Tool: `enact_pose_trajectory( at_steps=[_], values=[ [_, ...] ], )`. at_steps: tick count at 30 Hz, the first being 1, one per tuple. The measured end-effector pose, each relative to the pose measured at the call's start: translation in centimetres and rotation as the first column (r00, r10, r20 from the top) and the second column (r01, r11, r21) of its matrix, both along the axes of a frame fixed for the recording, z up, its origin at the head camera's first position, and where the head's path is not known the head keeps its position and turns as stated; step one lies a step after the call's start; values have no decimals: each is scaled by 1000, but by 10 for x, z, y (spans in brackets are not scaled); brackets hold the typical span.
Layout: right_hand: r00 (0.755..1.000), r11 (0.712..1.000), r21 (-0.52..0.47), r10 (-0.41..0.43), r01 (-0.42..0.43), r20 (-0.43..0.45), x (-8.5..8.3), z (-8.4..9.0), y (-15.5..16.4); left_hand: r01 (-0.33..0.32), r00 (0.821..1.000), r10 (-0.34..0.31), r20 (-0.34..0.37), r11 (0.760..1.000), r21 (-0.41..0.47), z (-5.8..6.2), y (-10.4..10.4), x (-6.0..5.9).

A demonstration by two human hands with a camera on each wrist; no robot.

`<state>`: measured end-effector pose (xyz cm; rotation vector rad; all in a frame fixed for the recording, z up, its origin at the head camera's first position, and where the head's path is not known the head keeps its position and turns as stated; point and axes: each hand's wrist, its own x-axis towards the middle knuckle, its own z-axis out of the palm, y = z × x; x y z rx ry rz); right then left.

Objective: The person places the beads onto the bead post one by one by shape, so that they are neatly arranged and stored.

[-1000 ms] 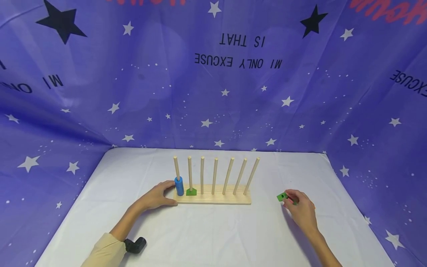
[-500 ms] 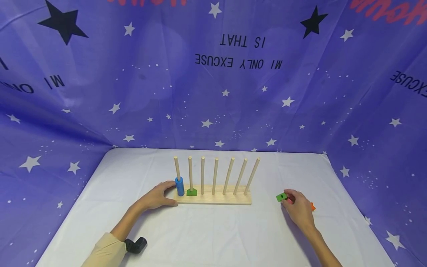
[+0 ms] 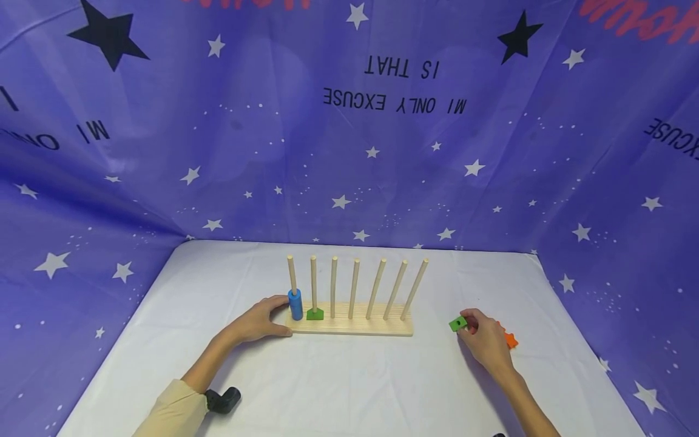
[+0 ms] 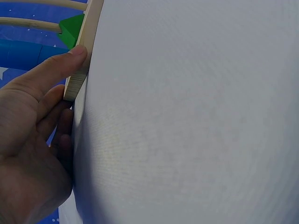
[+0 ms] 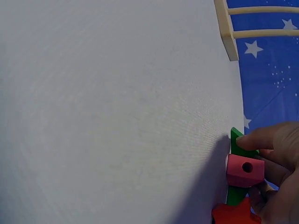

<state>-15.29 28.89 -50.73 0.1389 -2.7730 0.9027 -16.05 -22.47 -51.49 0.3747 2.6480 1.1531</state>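
Note:
My left hand (image 3: pixel 258 321) grips the left end of a wooden peg board (image 3: pixel 355 326), its thumb on the front edge. Several upright dowels rise from the base. A blue cylinder (image 3: pixel 295 304) sits on the leftmost dowel and a green angular block (image 3: pixel 315 314) on the one beside it. To the right of the board, my right hand (image 3: pixel 486 341) pinches another green block (image 3: pixel 457 324) with a hole in it. In the right wrist view, a pink block (image 5: pixel 245 171) with a hole lies right by the fingers, which partly hide a further green piece (image 5: pixel 236 196).
An orange toothed piece (image 3: pixel 511 340) lies just beyond the right hand, partly covered by it. A black device (image 3: pixel 224 401) is at the left wrist. White cloth (image 3: pixel 360 388) covers the table, and a blue star-patterned curtain (image 3: pixel 349 170) stands behind and at both sides.
My right hand has shifted slightly left with the green block, uncovering the orange piece behind it. The pink block has gone out of sight in the head view. My left hand stays on the board.

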Motion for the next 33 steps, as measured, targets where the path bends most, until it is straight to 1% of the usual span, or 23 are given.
enact_pose_trajectory(
  at_steps=[5, 12, 16, 18, 20, 23, 26, 30, 33],
  values=[
    [1000, 1000, 5, 10, -10, -6, 0, -2, 0, -1, 1000, 1, 1, 1000, -4, 1, 0, 1],
    [996, 998, 52, 28, -24, -82, 1, -5, -3, 5, 1000, -5, -7, 1000, -7, 0, 0, 1],
    [998, 998, 64, 15, -11, -68, 2, -4, -6, -2, 1000, 2, 3, 1000, -8, 1, 1, 1],
    [998, 998, 57, 3, 0, -63, 3, -3, -6, -1, 1000, 1, 2, 1000, -8, 1, 1, 1],
    [998, 1000, 30, -8, 10, -69, 4, -1, -8, 3, 1000, -3, 1, 1000, -7, 1, 1, 1],
    [994, 999, -35, -22, 19, -104, 7, 7, -12, 0, 1000, 0, 9, 1000, 2, 1, 1, 2],
    [985, 994, -113, -22, 3, -172, 12, 22, -20, 1, 1000, -1, 12, 1000, 2, 0, 2, 2],
    [961, 972, -222, 15, -79, -276, 17, 47, -34, 1, 1000, -1, 13, 1000, -3, 0, 0, 0],
    [938, 941, -288, 74, -178, -339, 19, 66, -48, -4, 1000, 4, 14, 1000, -6, 0, -1, -1]
  ],
)
